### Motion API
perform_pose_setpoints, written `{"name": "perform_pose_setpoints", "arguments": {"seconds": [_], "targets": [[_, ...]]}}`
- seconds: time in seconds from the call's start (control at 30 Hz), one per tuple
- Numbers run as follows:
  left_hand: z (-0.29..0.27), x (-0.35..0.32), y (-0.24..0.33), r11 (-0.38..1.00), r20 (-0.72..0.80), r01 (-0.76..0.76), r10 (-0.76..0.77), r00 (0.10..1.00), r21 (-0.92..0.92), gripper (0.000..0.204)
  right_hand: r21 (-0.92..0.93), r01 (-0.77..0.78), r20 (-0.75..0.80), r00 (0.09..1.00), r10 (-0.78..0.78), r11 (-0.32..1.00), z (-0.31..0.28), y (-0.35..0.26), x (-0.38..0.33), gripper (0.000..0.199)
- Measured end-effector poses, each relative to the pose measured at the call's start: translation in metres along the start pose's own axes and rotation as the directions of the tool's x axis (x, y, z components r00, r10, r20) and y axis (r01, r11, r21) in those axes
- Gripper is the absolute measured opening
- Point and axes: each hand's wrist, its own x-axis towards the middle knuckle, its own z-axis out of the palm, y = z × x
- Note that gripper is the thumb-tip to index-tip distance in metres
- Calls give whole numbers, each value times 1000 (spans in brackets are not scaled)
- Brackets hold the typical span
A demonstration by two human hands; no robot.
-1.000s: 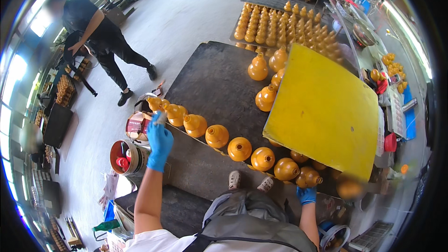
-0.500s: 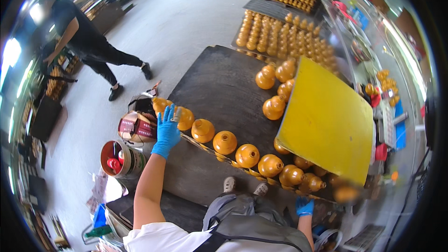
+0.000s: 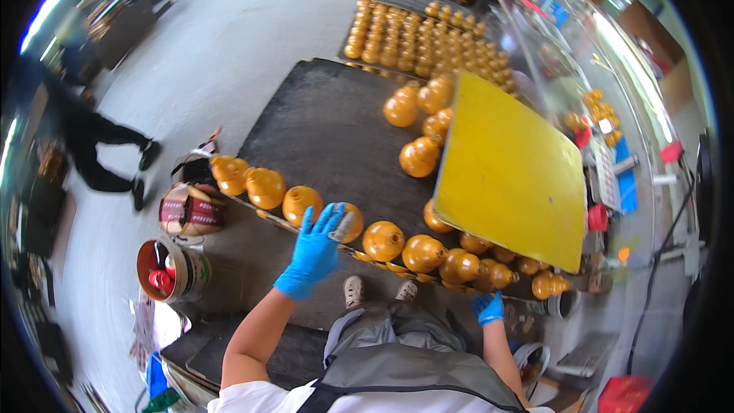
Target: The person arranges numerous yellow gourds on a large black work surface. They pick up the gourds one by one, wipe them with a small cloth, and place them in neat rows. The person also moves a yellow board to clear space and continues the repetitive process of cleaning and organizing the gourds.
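Observation:
Orange gourd-shaped pieces, glossy and round-bellied, lie in a row along the near edge of a black board. My left hand, in a blue glove, reaches to one gourd in that row. Its fingers are spread at the gourd's side, and a pale wrap covers one fingertip. Also blue-gloved, my right hand is just below the near edge, close to a gourd. Its fingers look apart, with nothing visible in them; whether it touches the edge I cannot tell.
A tilted yellow panel covers the board's right side, with gourds around it. Behind stand stacked layers of gourds. A bucket and a bag sit on the floor at left. A person in dark clothes walks at far left.
My left hand has moved right along the row, from the left-end gourds to one nearer the middle. My right hand has come up toward the near edge. The other person has stepped farther left.

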Motion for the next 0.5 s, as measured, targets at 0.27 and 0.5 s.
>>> {"name": "perform_pose_setpoints", "arguments": {"seconds": [0.27,0.5], "targets": [[-4,22,77,975,94,-142,159,983,-169,58,82,-31,84,996,25,996,-15,17,-13,70],[29,47,172,898,184,-392,427,885,-201,60,178,-38,134,991,14,983,-26,17,-15,68]]}}
